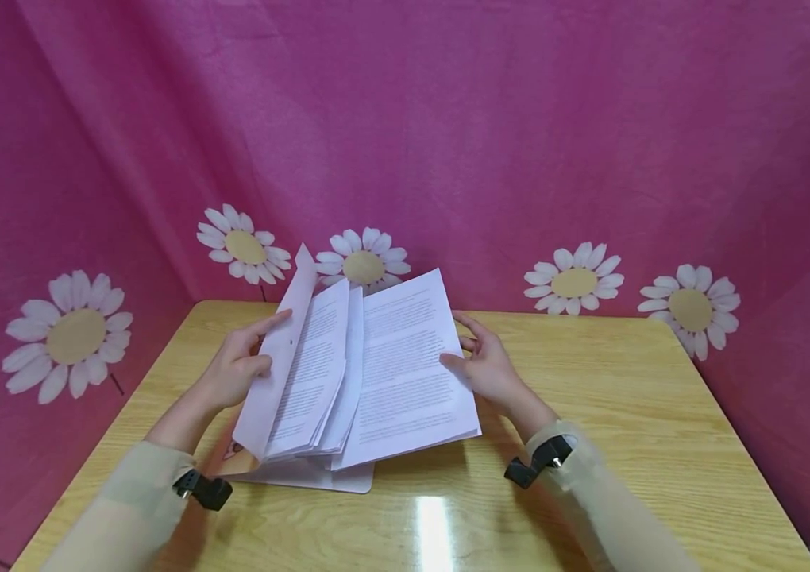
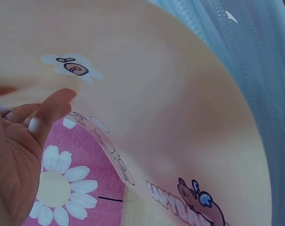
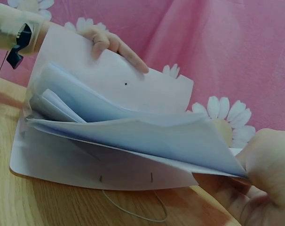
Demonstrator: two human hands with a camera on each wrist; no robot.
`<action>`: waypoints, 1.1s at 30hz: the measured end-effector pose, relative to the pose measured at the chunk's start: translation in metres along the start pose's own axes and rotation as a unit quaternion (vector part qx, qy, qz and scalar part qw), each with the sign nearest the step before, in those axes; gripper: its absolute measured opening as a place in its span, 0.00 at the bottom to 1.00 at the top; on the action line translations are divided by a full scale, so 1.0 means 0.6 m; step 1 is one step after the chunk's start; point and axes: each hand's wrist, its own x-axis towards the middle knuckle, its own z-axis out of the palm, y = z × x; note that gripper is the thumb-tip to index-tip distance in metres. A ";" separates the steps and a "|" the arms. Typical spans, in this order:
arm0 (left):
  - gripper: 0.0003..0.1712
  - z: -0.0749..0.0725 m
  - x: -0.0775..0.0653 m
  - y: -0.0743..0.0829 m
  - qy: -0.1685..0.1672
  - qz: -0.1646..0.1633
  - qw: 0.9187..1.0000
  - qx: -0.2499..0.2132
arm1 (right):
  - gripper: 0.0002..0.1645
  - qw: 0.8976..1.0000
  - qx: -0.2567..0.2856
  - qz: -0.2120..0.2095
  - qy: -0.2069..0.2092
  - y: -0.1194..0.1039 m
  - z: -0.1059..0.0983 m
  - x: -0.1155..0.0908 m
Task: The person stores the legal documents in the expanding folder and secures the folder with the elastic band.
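Observation:
A folder lies opened on the table, its raised front cover white inside. In the left wrist view that cover is tan outside, with cartoon animals and lettering. My left hand pinches the cover's outer edge between thumb and fingers. My right hand holds the right edge of printed paper sheets, thumb on top. More printed pages stand fanned between the cover and those sheets. The right wrist view shows the sheets lifted above the white back cover.
A thin elastic cord loops out from the back cover onto the wooden table. Behind and beside the table hangs a pink cloth with printed daisies. Each sleeve carries a black wrist device.

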 end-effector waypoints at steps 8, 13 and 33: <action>0.45 0.003 0.001 0.000 0.005 0.005 1.000 0.005 | 0.48 0.999 0.008 0.011 0.044 0.016 0.032 0.002; 0.45 0.004 0.001 0.000 0.008 0.002 1.000 0.009 | 0.47 0.998 0.015 0.001 0.059 0.022 0.053 -0.002; 0.46 0.009 0.004 0.003 0.007 0.001 1.000 0.003 | 0.47 0.995 0.018 -0.016 0.093 0.043 0.119 -0.009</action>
